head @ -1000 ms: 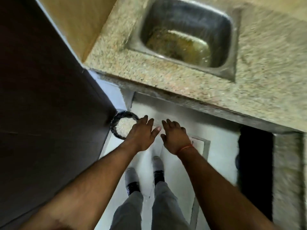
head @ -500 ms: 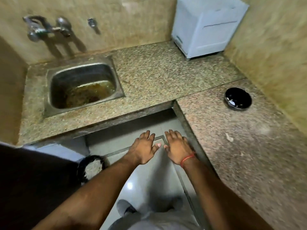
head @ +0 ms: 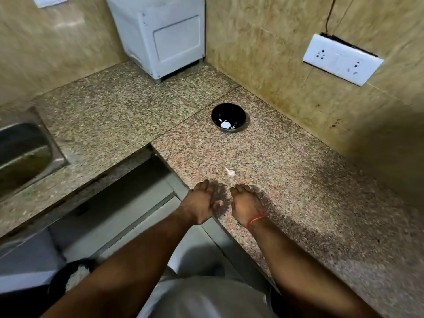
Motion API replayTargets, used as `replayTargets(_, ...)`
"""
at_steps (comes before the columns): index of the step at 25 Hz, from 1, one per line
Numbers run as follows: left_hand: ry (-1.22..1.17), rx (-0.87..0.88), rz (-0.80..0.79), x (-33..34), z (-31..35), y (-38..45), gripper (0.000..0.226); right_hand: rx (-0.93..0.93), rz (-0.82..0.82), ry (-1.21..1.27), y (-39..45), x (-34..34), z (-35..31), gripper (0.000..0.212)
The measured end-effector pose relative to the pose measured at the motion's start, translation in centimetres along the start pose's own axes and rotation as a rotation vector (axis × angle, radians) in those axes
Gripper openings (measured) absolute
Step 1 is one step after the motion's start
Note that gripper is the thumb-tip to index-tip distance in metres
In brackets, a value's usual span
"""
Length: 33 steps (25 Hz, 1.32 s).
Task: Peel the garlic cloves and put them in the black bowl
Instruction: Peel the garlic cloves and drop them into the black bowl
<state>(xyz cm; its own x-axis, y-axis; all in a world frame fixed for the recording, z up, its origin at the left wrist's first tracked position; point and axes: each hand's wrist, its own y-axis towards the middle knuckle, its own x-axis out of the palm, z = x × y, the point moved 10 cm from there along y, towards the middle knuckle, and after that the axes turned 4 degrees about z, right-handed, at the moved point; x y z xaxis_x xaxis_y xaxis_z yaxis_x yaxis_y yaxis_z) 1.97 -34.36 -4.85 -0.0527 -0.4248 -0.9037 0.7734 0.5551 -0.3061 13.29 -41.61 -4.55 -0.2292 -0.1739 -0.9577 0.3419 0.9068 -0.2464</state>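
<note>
A small black bowl (head: 228, 117) stands on the granite counter (head: 286, 180) near the corner, with a few white garlic pieces inside. One unpeeled white garlic clove (head: 230, 172) lies on the counter between the bowl and my hands. My left hand (head: 203, 204) hovers at the counter's inner edge, fingers relaxed and pointing forward, holding nothing. My right hand (head: 246, 204), with a red thread at the wrist, is just right of it over the counter, also empty. Both hands are a short way short of the clove.
A steel sink (head: 23, 152) is set in the counter at the left. A white appliance (head: 160, 35) stands in the back corner. A socket plate (head: 341, 59) is on the right wall. A dark bin with white scraps (head: 73, 274) sits on the floor.
The view has swung up and right from the floor and sink to the counter. Both hands have come up from over the floor to the counter edge near the clove.
</note>
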Motion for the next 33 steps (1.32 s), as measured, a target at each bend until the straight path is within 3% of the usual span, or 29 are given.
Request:
replayTargets(8,0.04,0.08,-0.154,1.6,3.1,7.0,0.089,0.501,-0.04,0.189,2.5,0.9,9.4,0.014)
replayTargets(16,0.049,0.166,-0.162,1.3,-0.7,12.9,0.087,0.658,-0.106,0.267,5.9,1.1,10.7,0.015)
replayTargets(19,0.057,0.198,-0.112,-0.4,-1.3,14.8,0.088,0.624,-0.107,0.318,8.2,-0.3,10.3,0.014)
replayTargets(23,0.119,0.143,-0.112,-2.4,-3.2,18.9,0.067,0.498,0.072,0.382,14.5,-5.4,8.7,0.02)
replayTargets(27,0.14,0.108,-0.058,-4.6,-5.8,22.1,0.085,0.369,0.265,0.352,21.7,-11.0,6.5,0.03)
replayTargets(30,0.155,0.071,-0.118,-4.1,-8.2,23.0,0.094,0.395,0.276,0.367,26.1,-13.2,5.8,0.02)
replayTargets(33,0.188,0.091,-0.151,-3.2,-9.0,23.2,0.102,0.416,0.225,0.318,28.6,-13.3,5.7,0.023)
